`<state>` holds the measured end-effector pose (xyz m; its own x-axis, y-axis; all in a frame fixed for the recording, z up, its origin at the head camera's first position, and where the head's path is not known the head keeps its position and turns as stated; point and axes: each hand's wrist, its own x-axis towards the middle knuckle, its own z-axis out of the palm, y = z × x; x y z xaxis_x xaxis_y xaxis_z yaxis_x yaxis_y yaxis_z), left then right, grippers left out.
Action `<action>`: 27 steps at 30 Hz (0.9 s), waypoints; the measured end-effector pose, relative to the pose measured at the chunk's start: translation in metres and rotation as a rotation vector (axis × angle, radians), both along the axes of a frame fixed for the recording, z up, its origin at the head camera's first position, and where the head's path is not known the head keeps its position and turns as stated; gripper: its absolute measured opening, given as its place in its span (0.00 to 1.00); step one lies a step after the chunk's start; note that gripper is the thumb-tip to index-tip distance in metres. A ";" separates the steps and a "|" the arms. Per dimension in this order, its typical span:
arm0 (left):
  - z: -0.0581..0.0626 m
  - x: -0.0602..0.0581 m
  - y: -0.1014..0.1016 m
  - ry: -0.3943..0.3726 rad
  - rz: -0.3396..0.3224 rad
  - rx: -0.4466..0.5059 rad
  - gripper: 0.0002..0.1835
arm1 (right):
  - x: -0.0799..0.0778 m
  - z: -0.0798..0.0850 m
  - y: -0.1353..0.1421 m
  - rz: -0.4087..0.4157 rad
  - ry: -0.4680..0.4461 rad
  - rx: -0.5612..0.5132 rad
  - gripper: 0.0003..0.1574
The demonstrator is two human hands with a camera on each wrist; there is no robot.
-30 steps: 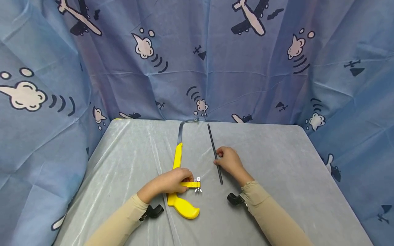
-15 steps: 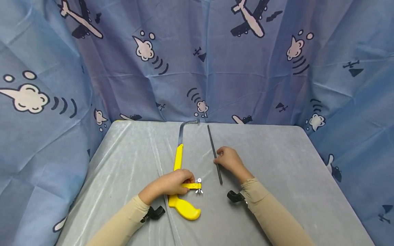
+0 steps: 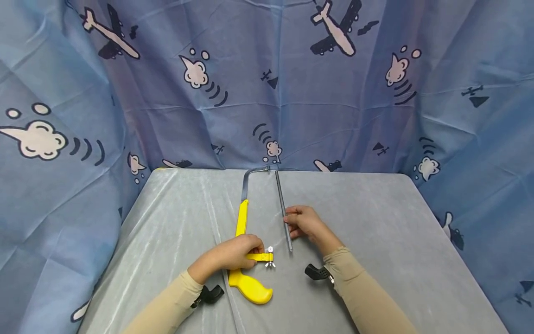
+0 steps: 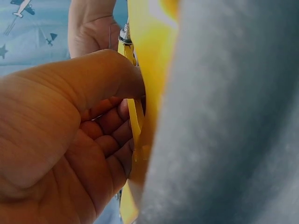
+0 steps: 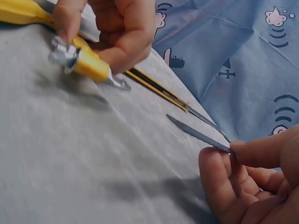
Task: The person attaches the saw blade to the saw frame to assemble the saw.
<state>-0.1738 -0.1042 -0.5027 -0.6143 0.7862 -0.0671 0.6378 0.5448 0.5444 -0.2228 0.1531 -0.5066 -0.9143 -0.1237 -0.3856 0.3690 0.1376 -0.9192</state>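
A hacksaw frame (image 3: 241, 218) with a yellow handle (image 3: 252, 288) and a bent grey metal far end lies lengthwise, its open side to the right. My left hand (image 3: 238, 251) grips its yellow near arm, thumb and fingers on either side in the left wrist view. At that arm's tip, a silver wing nut (image 3: 270, 264) sticks out. To the right, my right hand (image 3: 306, 225) pinches a thin grey hacksaw blade (image 3: 280, 192) between thumb and fingers. The blade runs roughly parallel to the frame, apart from it, its far end near the frame's bent tip (image 5: 224, 133).
A grey cloth (image 3: 367, 222) with creases on its left covers the table. Behind and at both sides hangs a blue curtain (image 3: 342, 106) printed with planes and clouds. Black wrist camera mounts (image 3: 317, 272) sit below both wrists.
My right hand has shifted the blade slightly left, nearer the frame, and turned it so a lighter grey face shows. My left hand keeps its grip on the frame.
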 end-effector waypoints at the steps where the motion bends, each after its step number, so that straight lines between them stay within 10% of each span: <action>1: 0.000 0.000 0.000 0.002 -0.001 0.003 0.11 | 0.000 0.000 -0.002 -0.001 0.007 -0.010 0.27; 27: 0.001 0.001 -0.001 0.029 -0.004 -0.015 0.11 | -0.010 -0.009 -0.035 -0.025 0.015 -0.038 0.26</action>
